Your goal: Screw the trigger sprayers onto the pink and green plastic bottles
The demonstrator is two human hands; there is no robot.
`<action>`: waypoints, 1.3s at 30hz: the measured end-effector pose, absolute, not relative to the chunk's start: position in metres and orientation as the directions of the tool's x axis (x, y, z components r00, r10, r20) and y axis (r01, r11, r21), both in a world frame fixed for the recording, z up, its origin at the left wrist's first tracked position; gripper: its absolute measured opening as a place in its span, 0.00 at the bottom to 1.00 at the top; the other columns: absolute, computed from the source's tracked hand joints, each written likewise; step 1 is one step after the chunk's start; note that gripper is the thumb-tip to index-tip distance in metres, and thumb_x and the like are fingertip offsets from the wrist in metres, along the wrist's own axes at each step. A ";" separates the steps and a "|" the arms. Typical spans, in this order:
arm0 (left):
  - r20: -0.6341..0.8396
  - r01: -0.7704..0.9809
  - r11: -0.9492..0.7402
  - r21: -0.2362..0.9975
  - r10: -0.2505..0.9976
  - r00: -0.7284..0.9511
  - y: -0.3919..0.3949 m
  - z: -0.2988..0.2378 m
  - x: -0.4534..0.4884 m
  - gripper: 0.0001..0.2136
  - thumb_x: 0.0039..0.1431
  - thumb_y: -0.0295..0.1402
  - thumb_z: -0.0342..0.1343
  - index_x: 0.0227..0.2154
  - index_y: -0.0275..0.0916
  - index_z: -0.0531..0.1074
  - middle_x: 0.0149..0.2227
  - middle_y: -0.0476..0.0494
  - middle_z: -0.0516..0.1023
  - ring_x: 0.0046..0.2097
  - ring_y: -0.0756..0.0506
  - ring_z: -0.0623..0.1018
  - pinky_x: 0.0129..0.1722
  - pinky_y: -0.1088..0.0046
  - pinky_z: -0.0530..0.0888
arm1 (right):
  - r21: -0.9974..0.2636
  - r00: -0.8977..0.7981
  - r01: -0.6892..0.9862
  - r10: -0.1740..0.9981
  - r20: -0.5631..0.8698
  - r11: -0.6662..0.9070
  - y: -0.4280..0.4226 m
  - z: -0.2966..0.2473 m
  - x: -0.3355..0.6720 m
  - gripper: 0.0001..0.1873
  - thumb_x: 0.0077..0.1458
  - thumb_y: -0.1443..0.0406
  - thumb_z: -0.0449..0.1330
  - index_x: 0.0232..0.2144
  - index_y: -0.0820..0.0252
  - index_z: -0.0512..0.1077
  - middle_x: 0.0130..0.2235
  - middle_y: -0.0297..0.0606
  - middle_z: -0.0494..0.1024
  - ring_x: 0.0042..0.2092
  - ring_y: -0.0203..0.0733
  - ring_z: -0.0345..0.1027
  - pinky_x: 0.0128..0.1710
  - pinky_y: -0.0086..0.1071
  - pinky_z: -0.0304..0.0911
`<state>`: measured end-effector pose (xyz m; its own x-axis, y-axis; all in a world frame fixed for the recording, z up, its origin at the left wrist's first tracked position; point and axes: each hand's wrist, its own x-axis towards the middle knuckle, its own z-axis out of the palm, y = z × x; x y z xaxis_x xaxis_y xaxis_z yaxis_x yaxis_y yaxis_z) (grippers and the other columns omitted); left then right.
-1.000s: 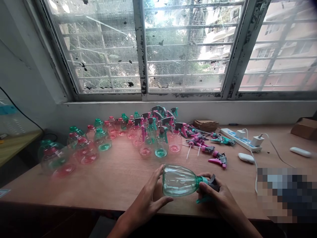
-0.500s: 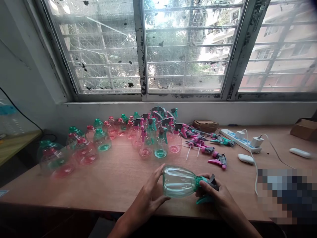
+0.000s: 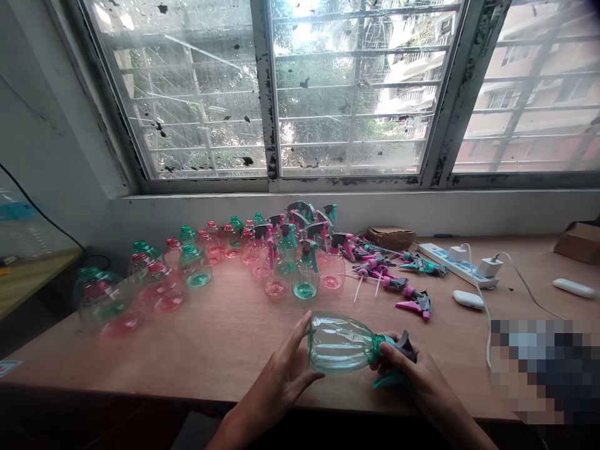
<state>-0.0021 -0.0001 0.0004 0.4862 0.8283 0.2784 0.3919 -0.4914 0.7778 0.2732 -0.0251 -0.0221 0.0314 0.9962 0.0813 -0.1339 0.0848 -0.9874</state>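
A clear green spray bottle (image 3: 341,342) lies sideways in the air above the table's front edge, its base to the left. At that base is my left hand (image 3: 284,369), with fingers behind and thumb below gripping the bottle's end. My right hand (image 3: 415,369) is closed around the neck and the green-and-grey trigger sprayer (image 3: 404,347), which sits on the bottle's mouth. My right fingers cover part of the collar. Beyond the hands stand pink and green bottles fitted with sprayers, among them a green spray bottle (image 3: 305,272).
Several bottles without sprayers, such as a pink bottle (image 3: 164,290), stand at the left. Loose trigger sprayers (image 3: 417,305) lie right of centre. Behind them are a brown packet (image 3: 390,237) and a power strip (image 3: 457,265) with white cables. A pixelated patch covers the right front.
The view has shifted very slightly. Both hands and the spray bottle keep nearly the same position and hold.
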 end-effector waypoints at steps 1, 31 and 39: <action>0.275 0.389 -0.486 0.783 0.830 0.486 -0.001 0.000 -0.002 0.42 0.59 0.33 0.63 0.69 0.56 0.44 0.71 0.48 0.54 0.70 0.37 0.57 0.69 0.54 0.57 | -0.986 0.035 -0.141 0.996 0.081 0.085 -0.025 -0.022 0.273 0.20 0.53 0.50 0.67 0.31 0.62 0.77 0.27 0.39 0.80 0.30 0.46 0.71 0.30 0.36 0.66; 0.260 0.358 -0.502 0.788 0.797 0.545 -0.004 0.004 -0.004 0.46 0.56 0.30 0.65 0.69 0.55 0.41 0.71 0.45 0.53 0.69 0.35 0.59 0.68 0.54 0.60 | -0.961 0.053 -0.271 0.997 0.047 0.060 -0.027 -0.024 0.275 0.21 0.49 0.52 0.71 0.38 0.61 0.75 0.24 0.34 0.80 0.28 0.45 0.74 0.29 0.35 0.70; 0.258 0.417 -0.503 0.757 0.816 0.517 -0.004 0.008 -0.002 0.44 0.55 0.33 0.66 0.69 0.53 0.47 0.71 0.44 0.54 0.70 0.34 0.58 0.68 0.52 0.59 | -0.955 0.095 -0.283 0.994 0.061 0.085 -0.025 -0.025 0.273 0.23 0.46 0.51 0.72 0.37 0.61 0.75 0.23 0.35 0.79 0.26 0.46 0.74 0.26 0.37 0.73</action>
